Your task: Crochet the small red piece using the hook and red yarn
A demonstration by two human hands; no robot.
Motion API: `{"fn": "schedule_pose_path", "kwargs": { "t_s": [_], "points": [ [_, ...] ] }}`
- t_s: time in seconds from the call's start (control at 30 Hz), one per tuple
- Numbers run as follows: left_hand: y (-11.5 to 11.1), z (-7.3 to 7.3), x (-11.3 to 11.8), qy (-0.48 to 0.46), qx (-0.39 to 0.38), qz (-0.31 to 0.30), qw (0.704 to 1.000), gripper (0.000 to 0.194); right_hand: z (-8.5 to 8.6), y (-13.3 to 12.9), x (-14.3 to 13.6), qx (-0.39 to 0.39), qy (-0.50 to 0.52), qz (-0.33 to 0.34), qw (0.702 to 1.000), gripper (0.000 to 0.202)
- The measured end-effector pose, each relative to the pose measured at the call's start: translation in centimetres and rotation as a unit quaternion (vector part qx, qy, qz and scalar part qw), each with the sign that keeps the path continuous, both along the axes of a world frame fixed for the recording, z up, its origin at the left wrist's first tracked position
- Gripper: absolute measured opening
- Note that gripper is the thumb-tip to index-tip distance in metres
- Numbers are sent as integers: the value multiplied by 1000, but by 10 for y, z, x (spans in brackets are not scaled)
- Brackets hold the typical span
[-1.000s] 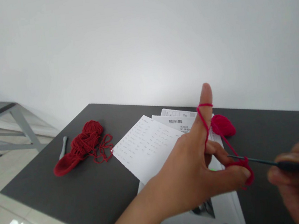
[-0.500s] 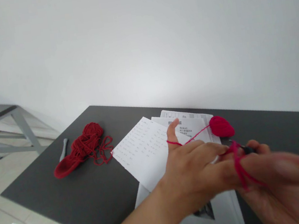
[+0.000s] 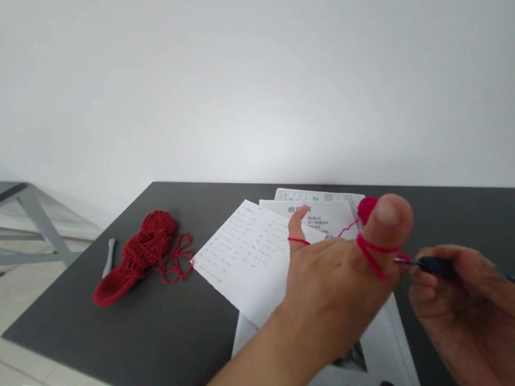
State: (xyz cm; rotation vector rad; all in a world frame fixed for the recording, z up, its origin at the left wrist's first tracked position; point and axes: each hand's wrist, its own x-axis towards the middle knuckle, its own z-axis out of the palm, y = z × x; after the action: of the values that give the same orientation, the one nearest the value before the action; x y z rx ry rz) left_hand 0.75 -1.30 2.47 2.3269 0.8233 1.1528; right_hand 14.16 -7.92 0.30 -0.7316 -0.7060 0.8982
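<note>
Yarn (image 3: 371,252) loops left hand (image 3: 342,283), hook (image 3: 433,265) in right hand (image 3: 484,308) beside

Yarn heap (image 3: 144,255) left of papers (image 3: 251,254)

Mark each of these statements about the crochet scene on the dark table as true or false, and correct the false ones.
1. Red yarn is looped around a finger of the left hand. True.
2. The right hand holds scissors. False: it holds a crochet hook.
3. A dark red yarn pile lies left of the papers. True.
4. The papers lie on the floor. False: they lie on the table.
</note>
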Motion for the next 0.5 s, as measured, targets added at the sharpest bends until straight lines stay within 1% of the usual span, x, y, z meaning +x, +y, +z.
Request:
{"fn": "schedule_pose_path", "kwargs": {
  "t_s": [0.07,0.1,0.17,0.23,0.27,0.33,0.4,0.5],
  "points": [
    [1,-3,1,-22,-12,-34,999,50,-2,0,-1,-7,0,-2,1000,18],
    [1,-4,2,-37,-34,-48,998,57,-2,0,-1,-8,-6,-14,1000,19],
    [0,-5,2,-73,-104,-65,990,69,-3,-1,-2,-4,-39,-61,997,23],
    [-2,-3,2,-116,-205,-75,969,81,-1,0,-3,3,-91,-108,990,30],
    [-3,-2,2,-133,-255,-84,954,86,0,0,-4,7,-118,-117,986,32],
    [-4,1,0,-147,-315,-106,931,92,2,2,-4,9,-164,-104,981,29],
    [-2,3,-2,-148,-330,-129,923,92,2,2,-3,8,-191,-93,977,24],
    [2,3,-3,-131,-306,-147,931,89,-1,0,-1,4,-218,-108,970,22]
  ]
}}
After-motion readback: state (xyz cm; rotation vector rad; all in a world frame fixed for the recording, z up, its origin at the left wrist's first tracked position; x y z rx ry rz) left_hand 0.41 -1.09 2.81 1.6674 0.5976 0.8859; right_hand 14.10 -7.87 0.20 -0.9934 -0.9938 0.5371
